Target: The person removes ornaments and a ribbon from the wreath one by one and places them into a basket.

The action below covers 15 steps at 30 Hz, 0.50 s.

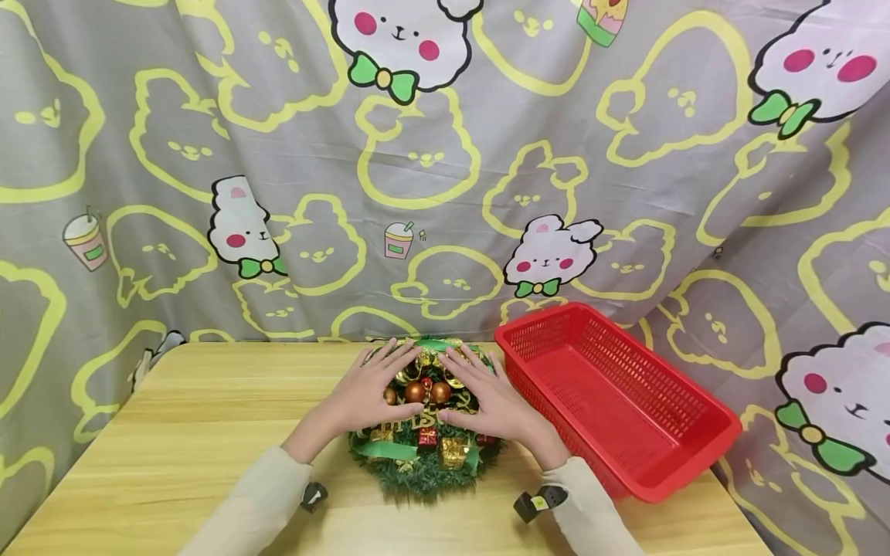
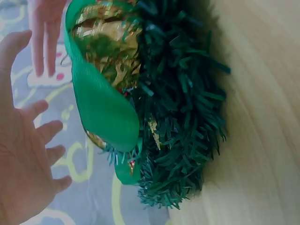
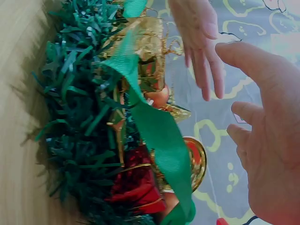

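A green Christmas wreath [image 1: 424, 479] lies on the wooden table, dressed with green ribbon [image 2: 105, 110], small gold and red gift boxes [image 3: 136, 180], copper-brown balls and gold lettering. Over its left side my left hand [image 1: 366, 392] is spread, palm down. My right hand [image 1: 492, 395] mirrors it over the right side, fingers straight and apart. Both wrist views show a gap between palms and ornaments, so the hands hover just above the wreath. Nothing is held in either of them. Part of the wreath's middle and upper sides is hidden under the hands.
A red plastic basket [image 1: 695, 463] with perforated walls stands slanted at the table's right, close beside the wreath and right forearm. The wooden table [image 1: 174, 432] extends to the left. Behind it hangs a grey curtain [image 1: 313, 162] with cartoon bear and rabbit prints.
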Motion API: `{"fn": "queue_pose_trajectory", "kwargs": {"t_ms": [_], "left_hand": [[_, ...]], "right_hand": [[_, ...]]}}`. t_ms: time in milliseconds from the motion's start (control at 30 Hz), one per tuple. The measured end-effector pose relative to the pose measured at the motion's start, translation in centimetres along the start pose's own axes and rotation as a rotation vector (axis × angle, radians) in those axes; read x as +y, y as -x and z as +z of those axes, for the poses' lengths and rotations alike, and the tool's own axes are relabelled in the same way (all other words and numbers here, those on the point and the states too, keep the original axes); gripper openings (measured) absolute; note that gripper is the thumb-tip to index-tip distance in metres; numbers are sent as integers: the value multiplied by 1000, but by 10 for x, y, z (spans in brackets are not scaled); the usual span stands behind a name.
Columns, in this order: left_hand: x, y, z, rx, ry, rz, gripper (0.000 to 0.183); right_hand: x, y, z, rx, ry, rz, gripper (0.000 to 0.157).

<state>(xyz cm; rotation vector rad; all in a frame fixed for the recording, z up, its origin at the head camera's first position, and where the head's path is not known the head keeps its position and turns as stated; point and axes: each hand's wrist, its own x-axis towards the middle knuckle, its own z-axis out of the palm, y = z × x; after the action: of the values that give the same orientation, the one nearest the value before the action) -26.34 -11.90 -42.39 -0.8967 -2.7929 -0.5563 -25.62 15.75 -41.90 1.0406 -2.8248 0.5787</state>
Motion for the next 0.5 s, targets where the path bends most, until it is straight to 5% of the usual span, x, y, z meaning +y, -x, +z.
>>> {"fn": "queue_pose_trajectory", "kwargs": {"t_ms": [233, 500], "left_hand": [[-26, -2, -2, 0, 237, -50, 93], [-55, -1, 1, 41, 336, -101, 95]], "right_hand": [[-3, 0, -10, 38, 15, -9, 88], [-4, -1, -21, 81, 17, -38, 88]]}}
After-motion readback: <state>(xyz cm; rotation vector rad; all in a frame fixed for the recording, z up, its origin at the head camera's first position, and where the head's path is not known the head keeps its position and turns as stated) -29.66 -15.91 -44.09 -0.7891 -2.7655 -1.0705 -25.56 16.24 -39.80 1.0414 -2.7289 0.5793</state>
